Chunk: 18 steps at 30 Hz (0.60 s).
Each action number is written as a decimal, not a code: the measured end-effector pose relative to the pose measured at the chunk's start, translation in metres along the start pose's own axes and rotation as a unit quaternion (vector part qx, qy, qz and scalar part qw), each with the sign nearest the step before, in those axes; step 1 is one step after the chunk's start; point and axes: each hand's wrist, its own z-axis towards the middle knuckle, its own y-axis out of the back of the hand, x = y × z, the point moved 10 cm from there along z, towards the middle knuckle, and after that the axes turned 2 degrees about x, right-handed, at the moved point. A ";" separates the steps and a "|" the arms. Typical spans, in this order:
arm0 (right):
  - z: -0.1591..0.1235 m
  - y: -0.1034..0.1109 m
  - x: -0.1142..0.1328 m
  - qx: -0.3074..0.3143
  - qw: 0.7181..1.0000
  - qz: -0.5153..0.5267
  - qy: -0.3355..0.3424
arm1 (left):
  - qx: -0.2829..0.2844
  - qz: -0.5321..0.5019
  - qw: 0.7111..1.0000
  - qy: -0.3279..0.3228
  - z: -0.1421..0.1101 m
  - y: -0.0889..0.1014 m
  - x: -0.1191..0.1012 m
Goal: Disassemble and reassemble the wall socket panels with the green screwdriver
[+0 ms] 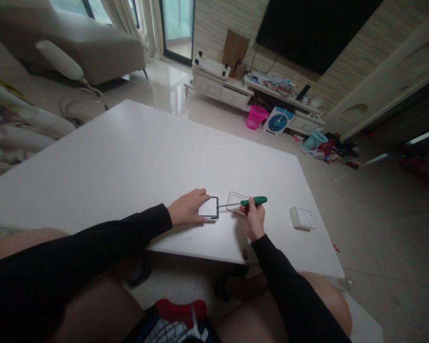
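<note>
I saw long, plain black sleeves (pixel 110 245) and, lower down, dark blue clothing (pixel 143 328) marked with a red patch (pixel 180 309) and a pale grid print (pixel 168 332).

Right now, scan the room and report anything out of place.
Beyond the glossy white table, a jumbled heap of coloured items lies on the pale tiled floor beside the turquoise plastic basket; it looks untidy, strewn rather than put away. On the table, no clear spill or damage shows.

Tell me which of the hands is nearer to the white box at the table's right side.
Right. The right hand, gripping the green-handled screwdriver, is left of the white box, apart from it; the left hand is farther left, holding the dark-framed white piece.
</note>
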 end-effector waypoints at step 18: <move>0.005 -0.006 0.008 0.019 0.999 -0.023 0.027 | -0.006 -0.014 1.000 -0.007 0.001 0.000 0.002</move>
